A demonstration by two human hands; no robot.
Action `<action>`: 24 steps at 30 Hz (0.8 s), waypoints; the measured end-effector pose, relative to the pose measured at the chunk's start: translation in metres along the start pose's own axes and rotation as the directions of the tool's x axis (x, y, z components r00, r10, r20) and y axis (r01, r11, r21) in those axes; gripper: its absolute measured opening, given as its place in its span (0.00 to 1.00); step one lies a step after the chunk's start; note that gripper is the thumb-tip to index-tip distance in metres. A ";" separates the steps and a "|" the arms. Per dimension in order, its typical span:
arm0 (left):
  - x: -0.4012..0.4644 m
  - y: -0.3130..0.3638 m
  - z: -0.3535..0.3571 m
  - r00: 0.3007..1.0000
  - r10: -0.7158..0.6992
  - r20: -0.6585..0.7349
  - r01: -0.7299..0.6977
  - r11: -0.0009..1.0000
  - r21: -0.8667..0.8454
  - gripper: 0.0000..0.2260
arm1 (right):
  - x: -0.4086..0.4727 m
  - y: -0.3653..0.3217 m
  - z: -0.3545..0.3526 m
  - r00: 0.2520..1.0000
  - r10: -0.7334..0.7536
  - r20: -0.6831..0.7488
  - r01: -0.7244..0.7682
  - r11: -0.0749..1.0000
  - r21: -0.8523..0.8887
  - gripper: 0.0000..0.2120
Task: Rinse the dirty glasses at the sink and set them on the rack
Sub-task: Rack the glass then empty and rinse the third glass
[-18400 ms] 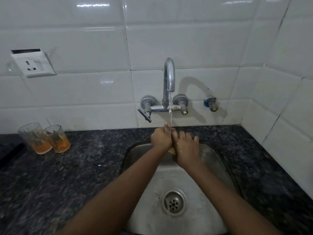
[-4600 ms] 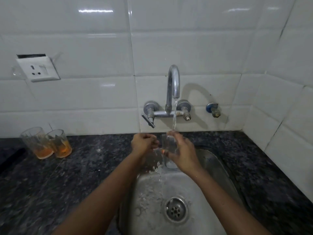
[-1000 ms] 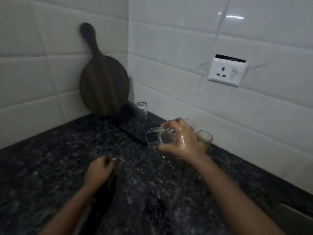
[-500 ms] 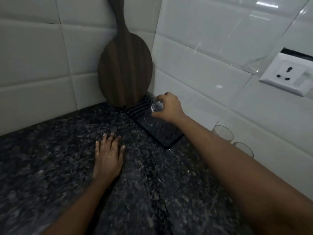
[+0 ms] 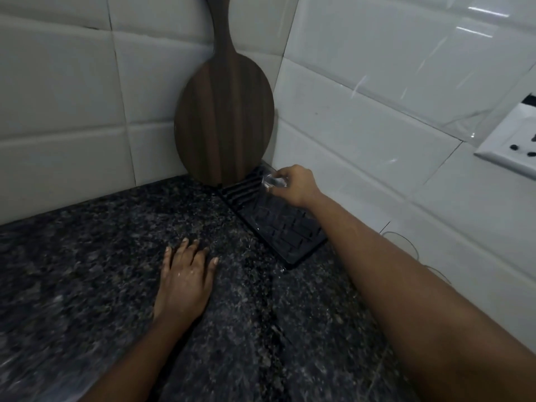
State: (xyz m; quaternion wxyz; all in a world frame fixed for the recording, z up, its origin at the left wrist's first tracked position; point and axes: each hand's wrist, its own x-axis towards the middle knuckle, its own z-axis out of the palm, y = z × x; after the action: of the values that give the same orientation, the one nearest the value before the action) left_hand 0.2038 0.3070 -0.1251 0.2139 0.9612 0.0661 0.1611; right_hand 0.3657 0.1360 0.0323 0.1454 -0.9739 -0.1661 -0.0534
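Rinsed glass (image 5: 271, 181), carried over from the sink, is now held by right hand (image 5: 295, 185) above drying rack (image 5: 290, 236). Left hand (image 5: 185, 281) is laid flat on worktop (image 5: 87, 271). Release pending.

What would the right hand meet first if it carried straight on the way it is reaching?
Probably the wooden board leaning in the tiled corner. The right hand holds a glass over the black rack's far end, just short of the board's lower edge, though depth is uncertain.
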 end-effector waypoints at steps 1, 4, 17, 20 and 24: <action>0.000 0.000 0.000 1.000 0.006 -0.002 -0.006 1.000 0.003 0.31 | -0.003 -0.001 0.002 1.000 -0.005 -0.005 0.005 1.000 -0.002 0.17; -0.001 -0.001 0.000 1.000 0.014 0.001 -0.014 1.000 0.015 0.33 | -0.023 -0.005 0.002 0.998 -0.008 -0.070 0.011 0.999 0.046 0.17; -0.001 0.001 -0.004 1.000 0.017 0.009 -0.017 0.999 -0.033 0.22 | -0.172 0.069 -0.035 0.791 0.589 -0.166 -0.605 0.713 -0.355 0.17; -0.002 0.000 -0.004 1.000 0.021 0.019 -0.020 0.999 -0.040 0.22 | -0.186 0.074 -0.030 0.834 0.523 -0.177 -0.551 0.808 -0.210 0.11; -0.018 0.010 -0.013 0.989 0.137 -0.056 -0.141 0.987 -0.079 0.28 | -0.221 0.071 -0.035 0.925 0.292 -0.243 -0.347 0.910 -0.228 0.10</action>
State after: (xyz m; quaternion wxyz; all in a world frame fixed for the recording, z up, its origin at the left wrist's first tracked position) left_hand 0.1834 0.2998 -0.1148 0.2399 0.9495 -0.0024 0.2023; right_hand 0.1808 -0.0064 0.0129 0.0360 -0.9878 0.0206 -0.1500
